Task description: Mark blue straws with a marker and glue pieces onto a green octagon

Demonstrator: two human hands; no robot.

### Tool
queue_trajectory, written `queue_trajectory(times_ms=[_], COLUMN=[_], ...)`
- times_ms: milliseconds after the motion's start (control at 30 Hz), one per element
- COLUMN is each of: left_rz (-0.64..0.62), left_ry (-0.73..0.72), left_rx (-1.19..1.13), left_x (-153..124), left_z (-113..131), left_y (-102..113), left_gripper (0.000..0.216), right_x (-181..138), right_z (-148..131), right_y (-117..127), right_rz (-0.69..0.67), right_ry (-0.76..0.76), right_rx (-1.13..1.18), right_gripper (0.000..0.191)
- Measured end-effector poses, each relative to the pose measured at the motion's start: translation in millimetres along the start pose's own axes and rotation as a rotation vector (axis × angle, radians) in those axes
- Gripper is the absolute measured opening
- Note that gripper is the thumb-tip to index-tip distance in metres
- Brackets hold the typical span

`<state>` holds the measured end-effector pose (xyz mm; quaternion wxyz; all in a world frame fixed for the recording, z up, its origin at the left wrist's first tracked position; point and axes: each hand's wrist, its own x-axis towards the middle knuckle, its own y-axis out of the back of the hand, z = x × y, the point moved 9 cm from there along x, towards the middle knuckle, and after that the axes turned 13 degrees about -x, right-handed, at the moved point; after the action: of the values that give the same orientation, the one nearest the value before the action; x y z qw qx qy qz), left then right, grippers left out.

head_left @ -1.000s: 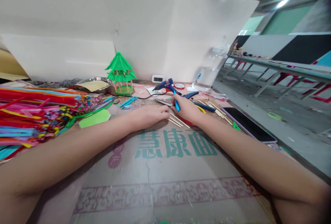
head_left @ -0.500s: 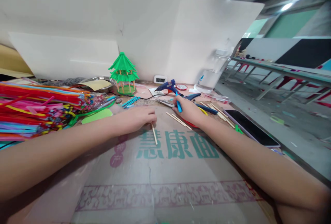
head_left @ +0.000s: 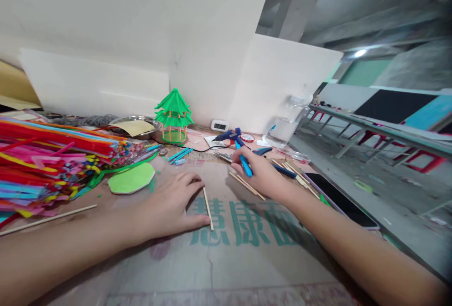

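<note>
My left hand [head_left: 172, 206] lies flat on the printed cardboard sheet [head_left: 226, 259], fingers spread, its fingertips touching a short wooden stick [head_left: 208, 208]. My right hand [head_left: 259, 174] is closed round a blue-handled tool [head_left: 244, 164], just in front of a few more wooden sticks [head_left: 246, 185]. A blue glue gun [head_left: 229, 135] stands behind that hand.
A green paper pagoda model [head_left: 173, 116] stands at the back by a metal bowl [head_left: 136, 126]. A big pile of coloured pipe cleaners [head_left: 49, 155] fills the left. A green octagon cut-out [head_left: 131, 178], a long skewer [head_left: 47, 219] and a phone [head_left: 341, 193] lie around.
My left hand has drawn one wooden stick away from the bundle towards me and now rests flat beside it. My right hand stays by the sticks. The camera has tilted up.
</note>
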<state>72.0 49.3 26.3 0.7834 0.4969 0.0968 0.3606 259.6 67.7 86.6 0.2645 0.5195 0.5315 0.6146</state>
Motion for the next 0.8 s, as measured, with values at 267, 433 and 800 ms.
queue_trajectory(times_ms=[267, 433, 800], left_rz=[0.037, -0.010, -0.018], left_ry=[-0.004, 0.026, 0.011], left_rx=[-0.021, -0.074, -0.110], left_x=[-0.3, -2.3, -2.1], left_z=[4.4, 5.9, 6.6], left_y=[-1.0, -2.9, -6.9], left_gripper=[0.074, 0.082, 0.089], right_x=[-33.4, -33.0, -30.7], right_z=[-80.1, -76.3, -62.2], right_y=[-30.0, -32.4, -20.2], right_rz=[-0.061, -0.024, 0.041], right_ry=[0.301, 0.291, 0.184], right_rx=[0.138, 0.174, 0.459], right_gripper=[0.014, 0.012, 0.032])
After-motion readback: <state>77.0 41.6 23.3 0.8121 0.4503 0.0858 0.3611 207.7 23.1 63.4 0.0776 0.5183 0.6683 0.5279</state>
